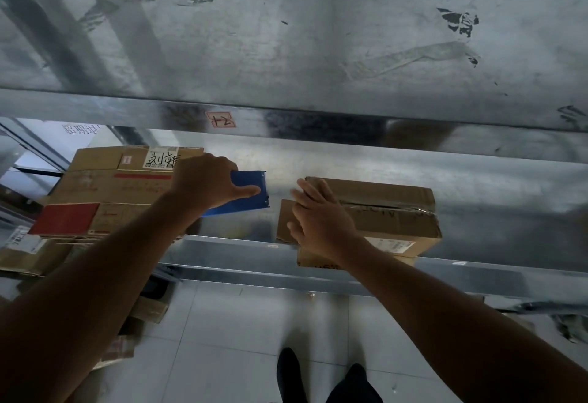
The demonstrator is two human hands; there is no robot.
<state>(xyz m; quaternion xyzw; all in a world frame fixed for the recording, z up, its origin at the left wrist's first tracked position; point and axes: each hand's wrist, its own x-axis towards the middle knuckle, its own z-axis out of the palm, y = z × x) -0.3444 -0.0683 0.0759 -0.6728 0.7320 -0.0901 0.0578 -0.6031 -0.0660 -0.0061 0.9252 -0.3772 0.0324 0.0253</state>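
Above the tiled floor, our right hand lies with straight fingers on the left end of one cardboard box. Our left hand grips one blue metal divider, near the box but apart from it. The box overhangs the steel shelf; left of the divider stand at least three stacked cartons.

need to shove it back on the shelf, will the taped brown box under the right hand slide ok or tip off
The cardboard box probably slides easily: the metal shelf looks smooth. Its near edge seems to overhang the lip, so it could tip forward. Wrinkled tape suggests a soft top.
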